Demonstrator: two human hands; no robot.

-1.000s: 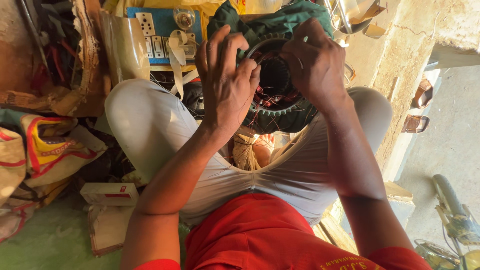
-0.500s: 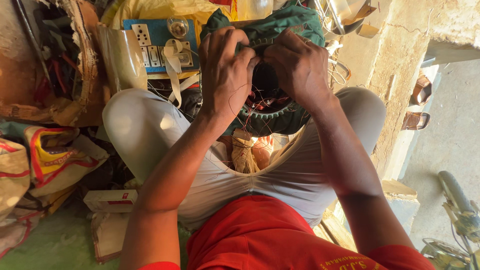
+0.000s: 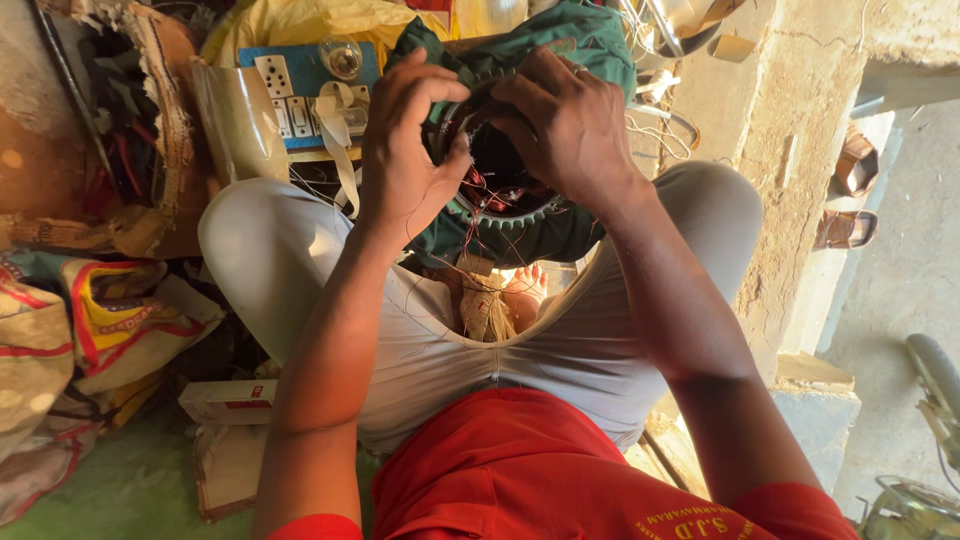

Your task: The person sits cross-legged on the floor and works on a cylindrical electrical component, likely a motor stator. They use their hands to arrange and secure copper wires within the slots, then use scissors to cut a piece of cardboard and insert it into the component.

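In the head view, the left hand [image 3: 405, 150] curls its grip on the near rim of the green motor stator [image 3: 505, 215], thumb and fingers [image 3: 435, 85] bent over its toothed ring. The right hand [image 3: 565, 125] has its grip closed over the far rim, fingertips pressed into the dark bore among thin red wires [image 3: 480, 185]. The stator rests between the person's knees. Since half a second ago, both hands have stayed clamped there, the left thumb shifting slightly outward.
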